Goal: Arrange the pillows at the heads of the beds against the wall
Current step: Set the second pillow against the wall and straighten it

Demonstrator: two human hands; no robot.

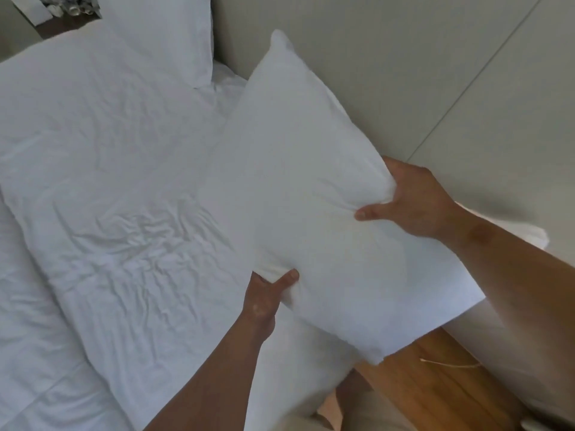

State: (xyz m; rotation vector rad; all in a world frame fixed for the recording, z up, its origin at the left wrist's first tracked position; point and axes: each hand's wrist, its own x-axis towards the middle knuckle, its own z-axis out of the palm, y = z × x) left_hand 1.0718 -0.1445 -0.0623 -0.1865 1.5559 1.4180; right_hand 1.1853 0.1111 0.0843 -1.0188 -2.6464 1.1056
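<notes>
I hold a large white pillow (298, 188) in the air over the near corner of the bed, tilted, its far corner close to the beige headboard wall (389, 73). My left hand (264, 301) pinches its lower edge, thumb on top. My right hand (413, 200) grips its right edge beside the wall. A second white pillow (165, 35) stands upright against the wall at the far end of the bed. The bed (102, 181) is covered by a wrinkled white duvet.
A wooden floor (435, 384) shows between the bed and the wall at the lower right, with a thin pale cord lying on it. A dark surface with small objects (71, 10) sits past the bed at the top left.
</notes>
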